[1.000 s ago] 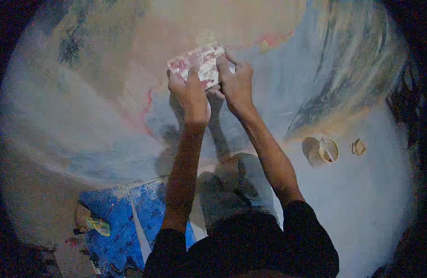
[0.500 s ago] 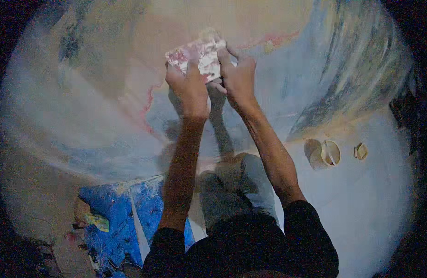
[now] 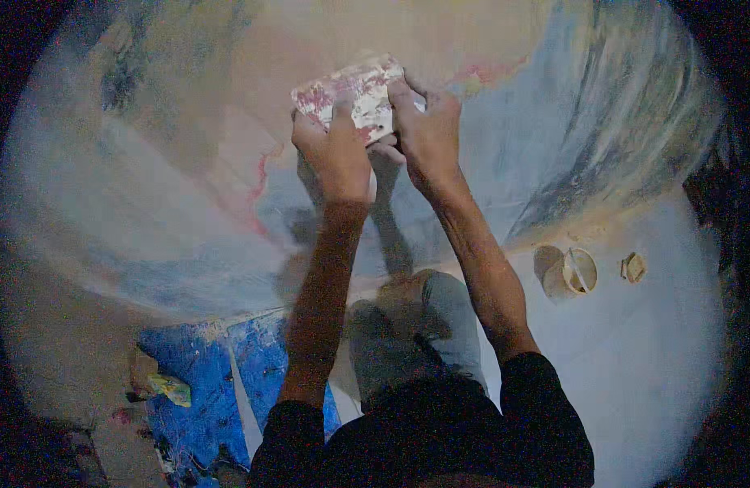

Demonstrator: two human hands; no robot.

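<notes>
A flat rectangular piece (image 3: 367,91), mottled white and dark red, is held up in front of a large painted surface (image 3: 440,187). My left hand (image 3: 334,159) grips its lower left side, with the thumb on its front. On the right, my right hand (image 3: 430,134) pinches the other side, thumb in front and fingers partly hidden behind. The piece's back face is out of sight, and I cannot tell exactly what it is. Shadows of my hands and arms fall on the painted surface just below.
To the right is a round pale bowl (image 3: 580,271) with a light strip across it, beside a small yellowish object (image 3: 632,267). Paint-spattered blue panels (image 3: 188,382) lie at lower left, with a crumpled yellow-green item (image 3: 171,390) at their edge. My bent knees (image 3: 452,317) are below my arms.
Both hands have shifted slightly to the right with the piece. Its tilt has changed a little, and its face looks less glaring. The surroundings stay as they were.
</notes>
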